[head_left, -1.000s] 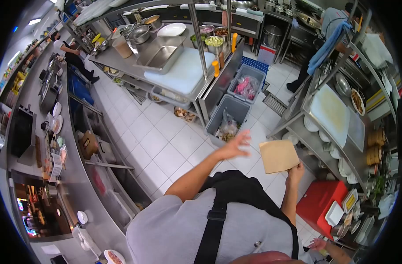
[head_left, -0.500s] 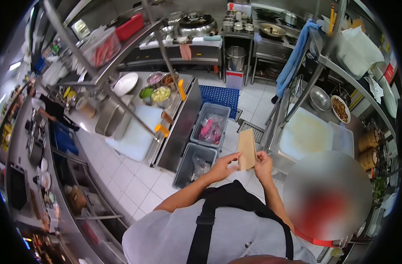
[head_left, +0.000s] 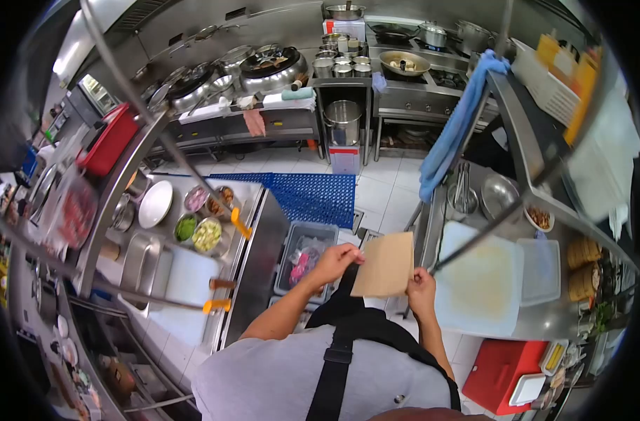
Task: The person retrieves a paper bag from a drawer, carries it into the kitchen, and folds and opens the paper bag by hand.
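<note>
A flat brown paper piece [head_left: 384,266], perhaps a bag or folded sheet, is held up in front of the black apron [head_left: 376,328]. My left hand [head_left: 339,262] has its fingers pinched at the paper's upper left edge. At the lower right edge, my right hand [head_left: 421,289] is closed on the paper between thumb and fingers. The paper looks smooth and slightly tilted, and it hides part of the floor behind it.
On the left counter are a steel tray [head_left: 142,270], a white plate [head_left: 156,204] and bowls. A white cutting board [head_left: 477,281] lies right. Ahead are grey bins [head_left: 307,242], a blue mat [head_left: 313,198] and stoves. A red cooler [head_left: 501,372] stands lower right.
The view has turned rightward toward the stoves. My left hand, spread apart from the paper a second ago, has come to its left edge. The paper shows broad again after appearing narrow.
</note>
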The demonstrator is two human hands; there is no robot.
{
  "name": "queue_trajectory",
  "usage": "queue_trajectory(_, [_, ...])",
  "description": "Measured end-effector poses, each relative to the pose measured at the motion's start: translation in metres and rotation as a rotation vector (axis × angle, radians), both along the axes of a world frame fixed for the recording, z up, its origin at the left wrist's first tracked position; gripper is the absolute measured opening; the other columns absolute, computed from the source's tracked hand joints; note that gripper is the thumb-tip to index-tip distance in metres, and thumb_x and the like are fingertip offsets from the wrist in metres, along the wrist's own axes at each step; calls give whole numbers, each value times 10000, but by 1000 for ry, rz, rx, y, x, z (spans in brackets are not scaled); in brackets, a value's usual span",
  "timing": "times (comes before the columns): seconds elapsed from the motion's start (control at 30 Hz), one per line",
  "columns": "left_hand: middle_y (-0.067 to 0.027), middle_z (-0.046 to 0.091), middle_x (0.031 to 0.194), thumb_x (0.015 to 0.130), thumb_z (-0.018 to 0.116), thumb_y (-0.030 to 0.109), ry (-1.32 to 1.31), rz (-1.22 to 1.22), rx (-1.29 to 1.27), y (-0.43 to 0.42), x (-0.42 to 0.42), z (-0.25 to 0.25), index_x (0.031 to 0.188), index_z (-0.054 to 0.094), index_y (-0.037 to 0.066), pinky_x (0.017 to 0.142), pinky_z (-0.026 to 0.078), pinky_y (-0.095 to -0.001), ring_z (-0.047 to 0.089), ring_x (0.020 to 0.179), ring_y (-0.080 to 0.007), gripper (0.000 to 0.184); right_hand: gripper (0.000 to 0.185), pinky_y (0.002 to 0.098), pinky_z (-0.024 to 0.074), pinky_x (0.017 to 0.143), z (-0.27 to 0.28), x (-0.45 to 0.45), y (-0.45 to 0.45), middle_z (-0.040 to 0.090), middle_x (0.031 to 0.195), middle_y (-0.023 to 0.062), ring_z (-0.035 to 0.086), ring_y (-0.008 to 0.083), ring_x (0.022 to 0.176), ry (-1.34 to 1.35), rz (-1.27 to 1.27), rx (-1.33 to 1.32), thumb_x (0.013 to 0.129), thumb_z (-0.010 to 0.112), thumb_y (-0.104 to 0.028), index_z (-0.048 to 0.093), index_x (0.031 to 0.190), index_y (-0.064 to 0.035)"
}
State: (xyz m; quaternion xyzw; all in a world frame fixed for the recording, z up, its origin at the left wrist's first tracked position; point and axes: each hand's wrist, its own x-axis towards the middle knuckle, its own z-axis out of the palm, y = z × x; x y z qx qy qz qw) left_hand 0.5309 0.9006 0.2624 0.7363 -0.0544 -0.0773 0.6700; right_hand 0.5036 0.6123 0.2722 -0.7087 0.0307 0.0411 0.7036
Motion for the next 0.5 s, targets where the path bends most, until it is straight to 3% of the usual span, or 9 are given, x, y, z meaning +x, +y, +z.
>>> queue_trajectory(0.1, [-68,749,1047,1034,622,148,74,-76,-159,53,93,-16,1091,690,5,969,536,-328,698,1013,-166,168,56,226,444,603,-9,63,16,676,770,13,577,50,685,7,-89,49,888,698,-14,645,904,-5])
queue_trajectory(0.13, [-74,713,1167,1004,678,158,28,-167,-223,55,114,-6,1196,657,24,1002,520,-333,665,1100,-168,235,62,228,449,598,-12,95,24,679,762,12,581,51,679,8,-98,-48,888,704,-17,645,902,-4])
queue_trajectory(0.17, [-124,607,1385,948,764,253,75,-264,-175,51,129,3,1390,551,22,1069,477,-358,581,1273,-195,543,68,231,453,594,-15,120,32,681,755,10,584,53,672,25,-107,-146,888,710,-21,645,901,-4])
queue_trajectory(0.2, [-133,498,1518,885,817,285,77,-356,43,45,138,40,1558,384,27,1150,399,-406,484,1386,-240,840,74,234,458,589,-17,140,40,684,747,8,588,54,666,48,-113,-247,888,715,-24,645,899,-4])
queue_trajectory(0.27, [-156,466,1554,850,842,307,-40,-395,85,20,162,34,1593,327,47,1177,367,-404,460,1420,-304,941,96,244,465,578,-23,188,62,686,740,11,590,55,654,57,0,-248,889,734,-36,644,888,-3])
queue_trajectory(0.3, [-182,470,1551,890,800,273,-264,-290,178,8,176,-1,1583,361,65,1130,407,-386,490,1380,-299,846,108,249,468,572,-24,207,72,688,737,12,592,56,648,66,53,-249,889,744,-42,644,882,-3])
queue_trajectory(0.37, [-246,609,1389,919,704,218,-222,-111,163,7,219,-19,1434,546,17,1071,476,-412,598,1290,-328,575,106,234,465,590,3,239,85,690,785,26,600,54,680,93,127,-195,892,736,-18,636,857,-10])
queue_trajectory(0.47, [-240,737,1061,949,652,179,84,-131,201,48,292,-16,1177,694,-21,890,556,-391,722,972,-287,306,102,236,482,643,10,282,68,696,824,17,607,59,717,114,166,-125,905,750,-37,652,885,-16])
queue_trajectory(0.5, [-218,743,968,955,649,174,-4,-99,244,64,320,-25,1092,711,-25,823,560,-386,716,875,-258,250,100,240,487,656,15,293,58,700,830,12,611,61,727,159,167,-88,910,753,-58,665,903,-12])
